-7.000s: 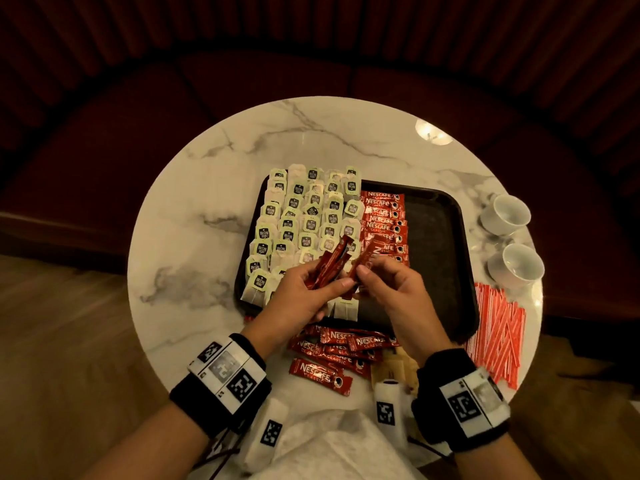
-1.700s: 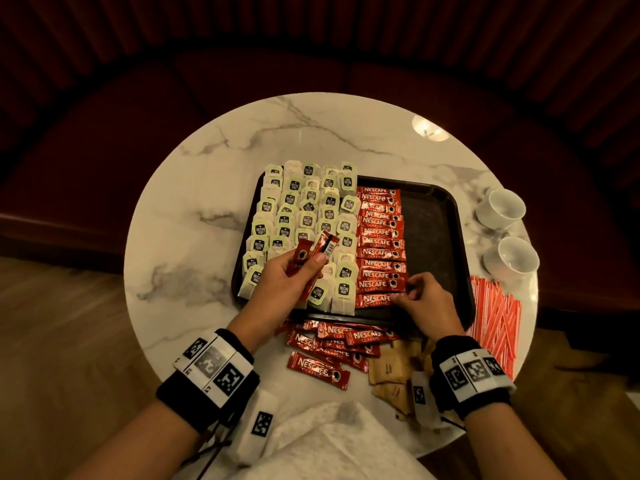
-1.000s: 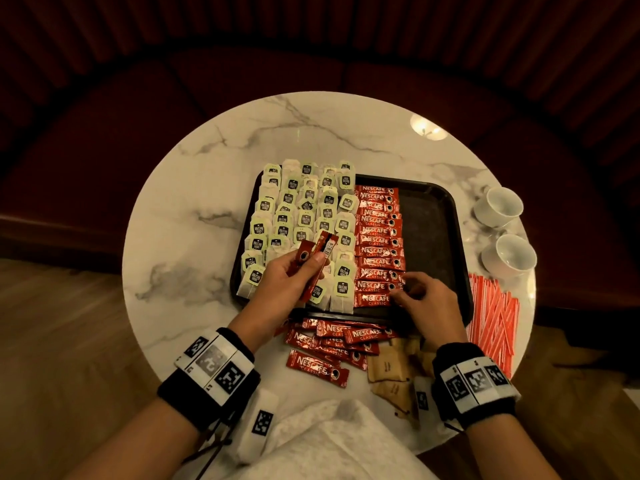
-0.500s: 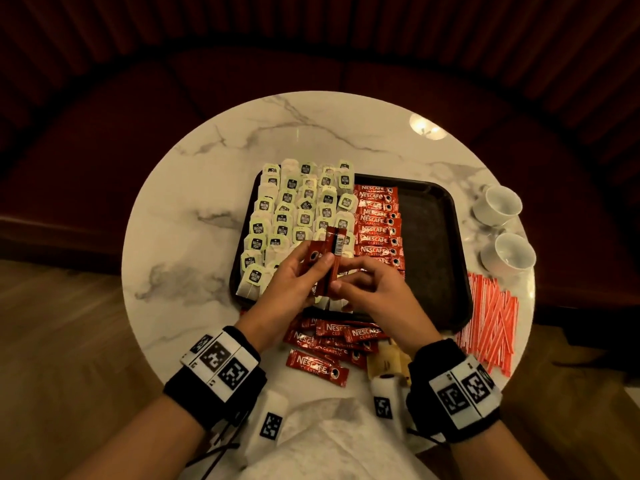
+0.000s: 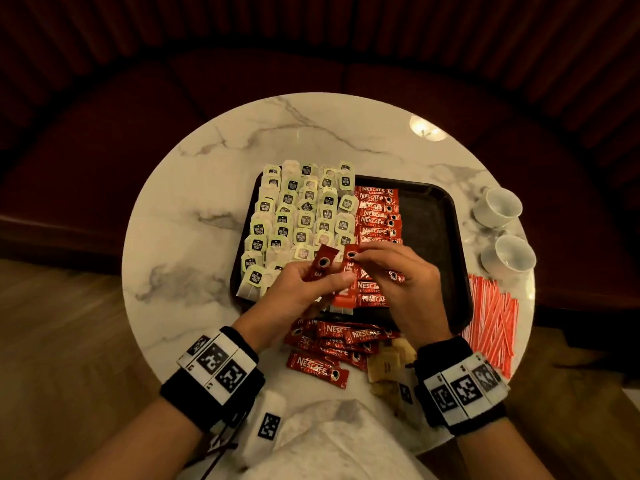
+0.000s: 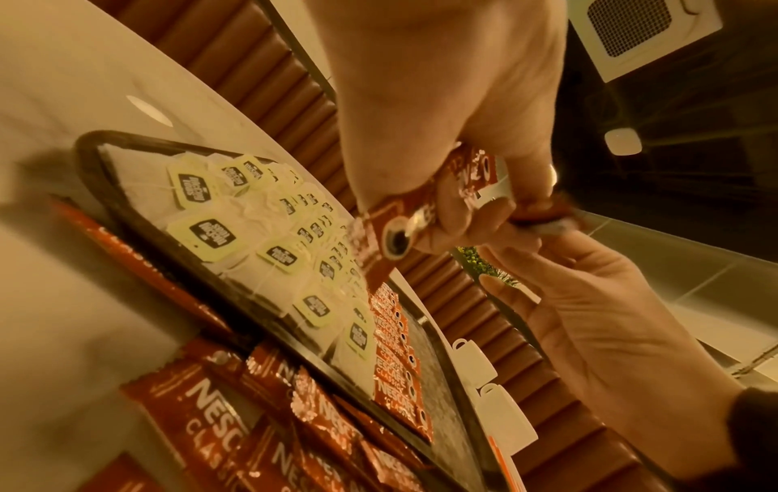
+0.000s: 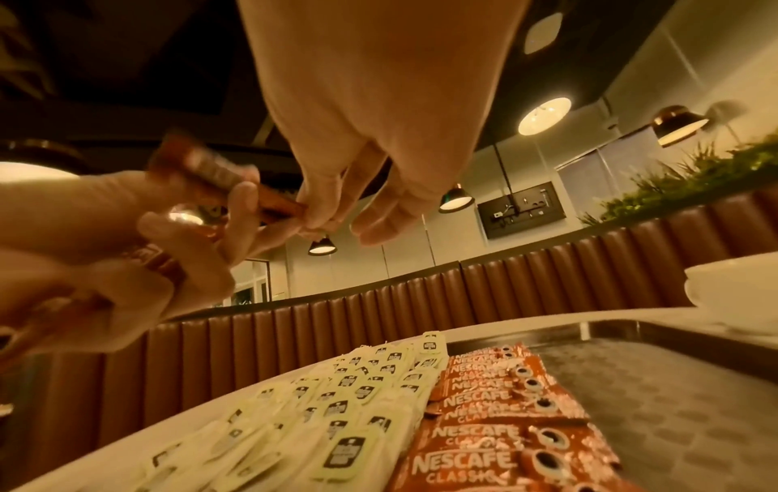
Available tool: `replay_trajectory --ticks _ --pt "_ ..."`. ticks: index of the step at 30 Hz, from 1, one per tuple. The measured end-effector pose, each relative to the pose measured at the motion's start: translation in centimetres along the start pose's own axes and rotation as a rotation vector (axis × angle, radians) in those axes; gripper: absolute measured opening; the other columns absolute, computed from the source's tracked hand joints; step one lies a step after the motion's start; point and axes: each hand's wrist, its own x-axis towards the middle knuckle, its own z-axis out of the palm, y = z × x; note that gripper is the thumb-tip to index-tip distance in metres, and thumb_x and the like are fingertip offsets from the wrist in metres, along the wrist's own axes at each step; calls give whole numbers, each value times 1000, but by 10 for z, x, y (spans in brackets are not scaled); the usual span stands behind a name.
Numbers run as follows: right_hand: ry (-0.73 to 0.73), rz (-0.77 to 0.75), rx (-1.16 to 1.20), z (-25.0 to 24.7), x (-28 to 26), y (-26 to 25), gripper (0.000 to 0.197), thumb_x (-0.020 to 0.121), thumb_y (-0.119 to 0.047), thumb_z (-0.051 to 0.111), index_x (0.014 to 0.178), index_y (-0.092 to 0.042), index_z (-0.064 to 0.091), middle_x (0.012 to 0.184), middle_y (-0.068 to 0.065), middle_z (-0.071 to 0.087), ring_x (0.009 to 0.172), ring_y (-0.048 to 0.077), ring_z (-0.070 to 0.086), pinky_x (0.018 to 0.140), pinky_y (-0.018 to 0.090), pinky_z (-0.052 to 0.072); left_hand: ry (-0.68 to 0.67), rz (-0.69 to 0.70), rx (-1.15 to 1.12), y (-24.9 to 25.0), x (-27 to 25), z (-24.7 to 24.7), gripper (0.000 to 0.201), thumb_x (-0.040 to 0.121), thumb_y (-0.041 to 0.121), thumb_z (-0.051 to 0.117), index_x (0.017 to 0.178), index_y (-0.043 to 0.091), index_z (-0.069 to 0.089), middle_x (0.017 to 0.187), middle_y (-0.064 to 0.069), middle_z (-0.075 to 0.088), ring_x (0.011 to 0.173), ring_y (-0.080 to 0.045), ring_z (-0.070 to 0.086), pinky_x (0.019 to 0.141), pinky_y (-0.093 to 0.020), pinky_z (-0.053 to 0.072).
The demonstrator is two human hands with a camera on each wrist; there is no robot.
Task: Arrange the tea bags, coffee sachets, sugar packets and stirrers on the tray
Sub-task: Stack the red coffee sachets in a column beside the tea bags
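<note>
A black tray point(image 5: 436, 220) holds rows of pale tea bags point(image 5: 304, 209) on its left and a column of red coffee sachets point(image 5: 377, 216) in its middle. Over the tray's near edge my left hand point(image 5: 308, 285) grips a small bunch of red sachets point(image 5: 322, 263). My right hand point(image 5: 391, 268) pinches the top of one sachet point(image 5: 351, 258) from that bunch. In the left wrist view the held sachets point(image 6: 387, 229) stick out below my fingers point(image 6: 454, 206). Loose sachets point(image 5: 325, 348), brown sugar packets point(image 5: 384, 365) and red-and-white stirrers point(image 5: 491, 320) lie on the marble table.
Two white cups point(image 5: 498, 206) stand at the table's right edge beside the tray. The tray's right third point(image 5: 429, 244) is bare. A white cloth point(image 5: 329, 441) lies over the near edge of the round table point(image 5: 194, 209). A dark red bench curves behind.
My right hand left the sachet column on the tray, came up to the left hand's bunch and now pinches one sachet. The left hand stayed over the tray's near edge.
</note>
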Motion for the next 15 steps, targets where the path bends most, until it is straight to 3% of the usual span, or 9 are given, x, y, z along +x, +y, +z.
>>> replay_trajectory --ticks 3,6,10,15 --pt "5 94 68 1 -1 -1 23 90 -4 68 112 -11 72 120 -2 66 114 8 61 97 23 50 70 -5 6 -4 1 -1 23 80 23 73 100 17 68 94 -6 75 83 -15 70 67 -22 53" --pt "-9 345 288 0 -4 -10 20 96 -17 61 114 -17 68 111 -6 69 100 7 67 84 22 55 101 3 30 -4 2 -5 33 79 26 74 108 14 66 102 -7 74 92 -20 71 78 -31 53" --pt "-58 513 438 -2 -4 -16 29 90 -34 61 116 -23 67 108 -1 71 96 10 69 75 22 56 47 10 87 -3 2 -4 19 85 18 70 104 17 70 98 -2 76 91 -14 72 74 -20 56" --pt "-118 619 538 -12 -5 -8 18 89 -15 67 105 -8 70 95 8 74 78 16 68 73 24 57 -34 -38 205 -7 2 -3 21 85 21 71 106 17 72 95 -2 76 88 -12 72 76 -21 55"
